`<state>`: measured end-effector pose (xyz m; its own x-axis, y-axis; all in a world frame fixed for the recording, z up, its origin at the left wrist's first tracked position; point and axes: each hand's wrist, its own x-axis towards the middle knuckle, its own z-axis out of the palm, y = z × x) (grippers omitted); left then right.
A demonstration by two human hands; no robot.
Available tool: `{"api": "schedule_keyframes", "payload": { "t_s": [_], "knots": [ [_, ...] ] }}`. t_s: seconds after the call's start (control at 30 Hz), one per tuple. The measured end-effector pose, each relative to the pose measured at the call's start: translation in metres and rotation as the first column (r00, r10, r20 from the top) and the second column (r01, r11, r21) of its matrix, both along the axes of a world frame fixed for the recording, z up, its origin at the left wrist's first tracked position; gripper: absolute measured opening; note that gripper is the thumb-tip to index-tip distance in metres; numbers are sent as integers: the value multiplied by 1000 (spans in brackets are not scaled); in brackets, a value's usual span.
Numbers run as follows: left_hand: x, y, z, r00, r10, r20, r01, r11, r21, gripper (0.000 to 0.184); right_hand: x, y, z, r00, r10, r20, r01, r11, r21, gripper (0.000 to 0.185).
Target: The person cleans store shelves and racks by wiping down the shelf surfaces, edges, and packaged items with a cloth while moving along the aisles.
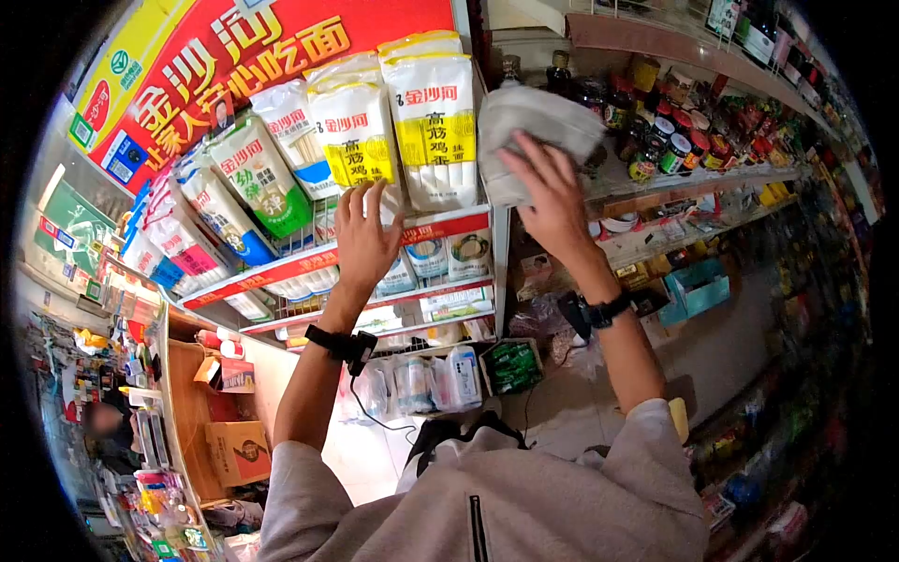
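Observation:
My right hand (552, 201) has a folded grey cloth (536, 122) under its fingers, by the right side of the noodle rack; the cloth is slightly blurred. My left hand (365, 239) is raised with its fingers apart, in front of the lower end of a yellow-and-white noodle packet (351, 131). Whether its fingertips touch that packet I cannot tell. Another yellow-and-white noodle packet (431, 126) stands upright between my two hands. Left of them leans a green-and-white noodle packet (260, 178).
On the shelf (655, 192) to the right are several jars (672, 150) and a dark bottle (559, 70). Bagged goods (421, 382) and a green-filled crate (512, 365) sit below the rack. A cardboard box (238, 452) is at left, a blue box (696, 288) at right.

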<state>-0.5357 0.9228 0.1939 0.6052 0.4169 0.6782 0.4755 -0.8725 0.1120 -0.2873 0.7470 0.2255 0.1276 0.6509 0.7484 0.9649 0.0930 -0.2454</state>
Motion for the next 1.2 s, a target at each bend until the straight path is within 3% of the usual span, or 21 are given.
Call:
{"api": "schedule_keyframes", "payload": {
  "t_s": [0.03,0.1,0.3,0.4,0.5,0.57,0.8,1.1,1.2],
  "knots": [
    [7,2,6,1000,1,1,-1,1000,7,58,11,21,-21,996,-13,88,20,996,-82,73],
    [24,6,21,999,-27,-33,31,986,161,62,9,36,-25,1000,2,-8,-3,988,-154,72],
    [86,21,103,990,-68,-125,103,946,306,84,28,51,2,997,19,80,-8,990,-138,61],
    [107,52,120,988,-85,-132,125,935,333,93,47,69,16,994,58,95,-42,986,-158,61],
    [111,68,125,989,-68,-134,113,924,364,93,67,86,29,988,66,143,-37,981,-191,61],
    [107,66,125,974,7,-225,57,959,278,88,79,100,32,985,22,169,3,989,-146,64],
    [97,67,112,983,13,-183,55,932,359,82,90,143,67,963,16,270,34,983,-182,59],
    [101,67,106,986,14,-164,45,937,348,83,99,158,74,958,102,267,0,934,-357,40],
    [101,68,106,989,17,-148,38,931,363,83,88,139,67,966,127,225,-43,937,-346,43]
  ]
}}
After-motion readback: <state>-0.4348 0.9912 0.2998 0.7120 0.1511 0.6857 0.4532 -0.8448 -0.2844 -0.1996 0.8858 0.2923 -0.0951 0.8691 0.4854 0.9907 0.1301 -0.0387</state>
